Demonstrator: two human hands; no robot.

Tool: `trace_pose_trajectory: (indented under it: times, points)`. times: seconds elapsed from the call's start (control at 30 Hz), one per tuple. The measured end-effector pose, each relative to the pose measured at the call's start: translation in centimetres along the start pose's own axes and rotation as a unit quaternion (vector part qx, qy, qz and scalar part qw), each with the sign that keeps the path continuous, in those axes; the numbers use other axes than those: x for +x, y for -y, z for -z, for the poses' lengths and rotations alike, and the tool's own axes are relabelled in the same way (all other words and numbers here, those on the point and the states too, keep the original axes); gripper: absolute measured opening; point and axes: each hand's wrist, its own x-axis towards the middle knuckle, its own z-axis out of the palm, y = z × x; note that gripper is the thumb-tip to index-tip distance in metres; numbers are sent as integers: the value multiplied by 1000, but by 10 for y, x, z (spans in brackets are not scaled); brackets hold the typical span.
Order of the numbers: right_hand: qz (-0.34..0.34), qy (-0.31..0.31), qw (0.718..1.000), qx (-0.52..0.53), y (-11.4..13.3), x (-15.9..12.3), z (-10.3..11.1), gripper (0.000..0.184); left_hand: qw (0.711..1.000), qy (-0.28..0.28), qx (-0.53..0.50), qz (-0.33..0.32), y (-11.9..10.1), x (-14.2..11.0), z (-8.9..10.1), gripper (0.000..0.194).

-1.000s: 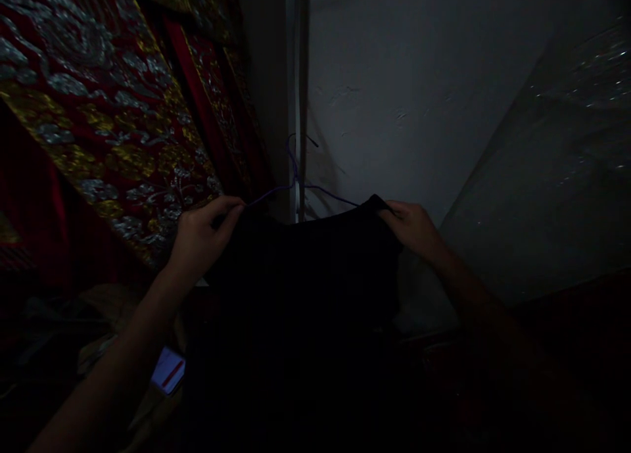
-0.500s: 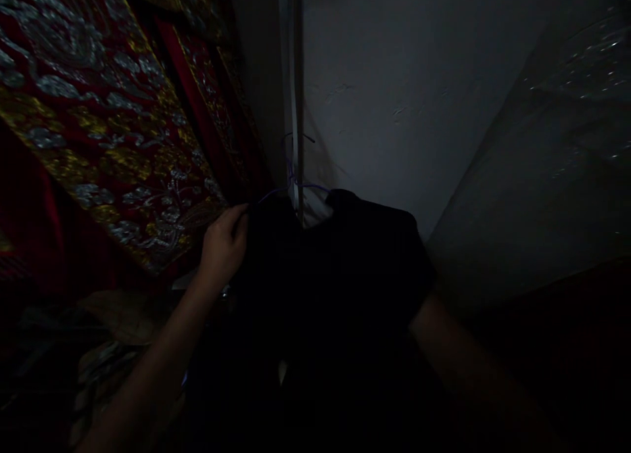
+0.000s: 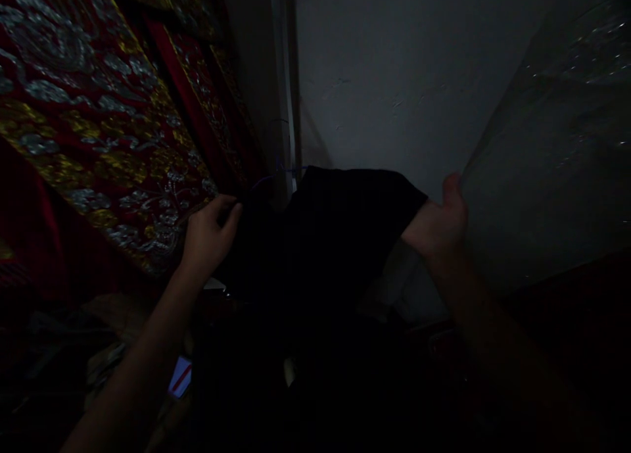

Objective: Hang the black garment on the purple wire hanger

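A black short-sleeved shirt [image 3: 340, 236] hangs in front of me, its folds lost in the dark. A thin purple hanger [image 3: 280, 167] shows at its neck opening. With bent fingers, my left hand [image 3: 210, 236] pinches the shirt at its left shoulder; the fingertips are partly lost against the black cloth. My right hand [image 3: 438, 223] is at the opening of the right sleeve, thumb raised and apart from the cloth. Its other fingers are hidden by the sleeve, which stretches out to the right.
Red cloth with gold and silver embroidery [image 3: 123, 131] hangs at the left. Behind the shirt, a narrow upright pole [image 3: 290, 78] stands before a pale wall [image 3: 394, 65]. Clear plastic sheeting [image 3: 566, 157] covers the right side. A small white-and-red item [image 3: 180, 377] lies low at the left among dim clutter.
My right hand has come up and out at the sleeve opening, and the sleeve is now raised and spread to the right. My left hand has shifted slightly left, still at the shoulder.
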Motion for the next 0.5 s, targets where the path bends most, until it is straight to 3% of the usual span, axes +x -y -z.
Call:
trace_pose_trajectory:
  times: [0.07,0.13,0.17,0.23,0.3,0.33,0.4,0.43,0.5]
  points:
    - [1,-25,1000,-16,23,-2,-4,88,1000,-7,1,1,-6,3,-1,28]
    - [-11,6,999,-32,44,-11,-15,93,1000,-12,-2,0,-9,4,-3,27]
    - [-21,57,998,-29,51,-18,-20,98,1000,-12,-9,2,-10,4,-4,26]
    - [-31,238,971,-5,56,-32,-30,101,999,-1,-43,11,-11,1,-4,30]
    - [-17,414,910,-11,46,-45,-38,84,995,22,-97,23,-13,-3,-3,38]
    - [2,457,888,-39,37,-50,-42,68,991,36,-124,26,-16,-5,-3,41]
    - [55,443,886,-129,13,-58,-52,44,983,58,-170,20,-24,-10,-2,47]
    - [88,399,896,-175,1,-61,-58,49,979,70,-193,7,-30,-12,-3,51]
    - [150,327,904,-230,-22,-65,-76,80,964,106,-241,-28,-45,-17,-7,62]
